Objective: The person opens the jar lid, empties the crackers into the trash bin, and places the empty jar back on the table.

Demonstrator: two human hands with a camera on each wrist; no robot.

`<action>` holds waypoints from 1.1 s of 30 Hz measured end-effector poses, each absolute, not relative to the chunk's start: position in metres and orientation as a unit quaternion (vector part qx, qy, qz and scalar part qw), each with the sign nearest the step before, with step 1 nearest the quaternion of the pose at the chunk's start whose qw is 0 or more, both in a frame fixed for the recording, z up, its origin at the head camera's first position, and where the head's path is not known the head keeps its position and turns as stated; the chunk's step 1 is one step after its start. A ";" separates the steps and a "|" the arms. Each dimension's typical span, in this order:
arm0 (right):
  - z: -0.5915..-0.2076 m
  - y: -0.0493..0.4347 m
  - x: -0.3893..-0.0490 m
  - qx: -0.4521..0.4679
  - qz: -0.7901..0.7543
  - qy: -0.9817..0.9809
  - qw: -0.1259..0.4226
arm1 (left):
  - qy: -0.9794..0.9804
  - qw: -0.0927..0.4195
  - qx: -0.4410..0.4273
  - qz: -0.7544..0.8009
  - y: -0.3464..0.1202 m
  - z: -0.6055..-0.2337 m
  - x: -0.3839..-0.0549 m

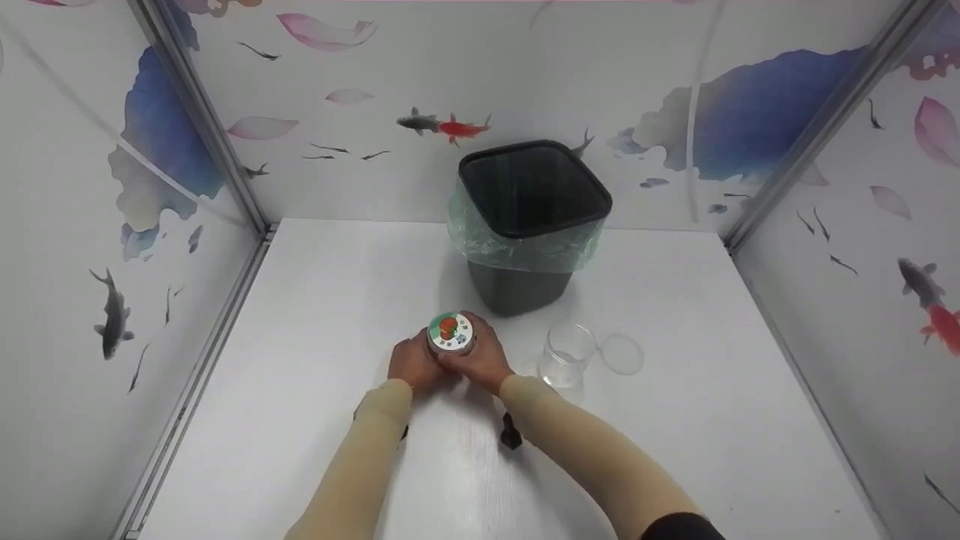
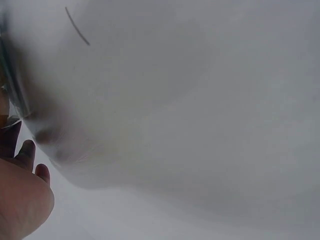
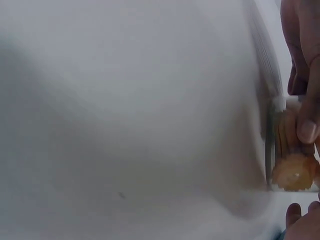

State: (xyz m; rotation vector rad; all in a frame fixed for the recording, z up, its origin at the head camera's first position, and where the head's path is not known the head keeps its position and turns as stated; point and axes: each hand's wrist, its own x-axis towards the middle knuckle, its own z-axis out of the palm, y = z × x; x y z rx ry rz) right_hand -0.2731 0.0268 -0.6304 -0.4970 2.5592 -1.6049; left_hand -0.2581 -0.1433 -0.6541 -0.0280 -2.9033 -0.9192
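A round jar (image 1: 451, 332) with a green-and-white printed lid stands upright on the table between both hands. Its left side is gripped by my left hand (image 1: 415, 365), whose fingers are mostly hidden in the head view. My right hand (image 1: 484, 356) holds it from the right, thumb across the near side. In the right wrist view the jar (image 3: 292, 172) has a clear wall with orange-brown shapes showing through, and a right-hand finger (image 3: 306, 127) lies along it. The left wrist view catches only the jar's edge (image 2: 14, 80) beside the left hand (image 2: 22, 200).
Right of the hands stands a clear, lidless container (image 1: 568, 356), and a clear round lid (image 1: 622, 355) lies beside it. A dark bin (image 1: 517, 291) lined with a green bag is behind the jar. Printed walls enclose the white table (image 1: 322, 300) on three sides.
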 end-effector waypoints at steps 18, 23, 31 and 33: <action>-0.621 0.025 -0.287 -0.193 -0.526 0.827 0.049 | -0.944 0.043 -0.004 -0.327 -0.143 -0.650 -0.254; -0.618 0.029 -0.287 -0.186 -0.530 0.826 0.044 | -0.944 0.045 -0.018 -0.325 -0.141 -0.650 -0.254; -0.612 0.046 -0.284 -0.150 -0.526 0.836 0.037 | -0.942 0.052 -0.025 -0.330 -0.144 -0.653 -0.258; -0.612 0.051 -0.283 -0.139 -0.523 0.841 0.027 | -0.941 0.051 -0.020 -0.332 -0.144 -0.654 -0.258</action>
